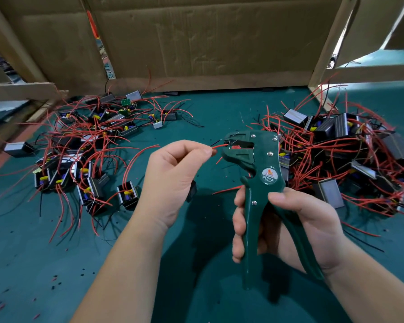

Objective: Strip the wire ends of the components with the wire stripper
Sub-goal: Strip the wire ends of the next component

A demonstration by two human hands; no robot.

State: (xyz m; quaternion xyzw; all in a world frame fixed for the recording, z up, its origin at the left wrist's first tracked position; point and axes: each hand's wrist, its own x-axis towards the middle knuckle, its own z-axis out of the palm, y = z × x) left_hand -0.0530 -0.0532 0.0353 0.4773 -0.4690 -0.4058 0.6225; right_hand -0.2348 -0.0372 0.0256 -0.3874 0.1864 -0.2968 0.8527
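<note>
left hand (173, 173) pinches red wire (217, 146) | right hand (287, 227) grips wire stripper (254, 164) handles

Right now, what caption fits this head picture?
Left hand holds a red wire in the stripper that the right hand grips.

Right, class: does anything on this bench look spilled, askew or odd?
Small red and black bits, likely stripped insulation, lie scattered on the green mat at lower left. The components sit in two tangled heaps, not rows.
</note>
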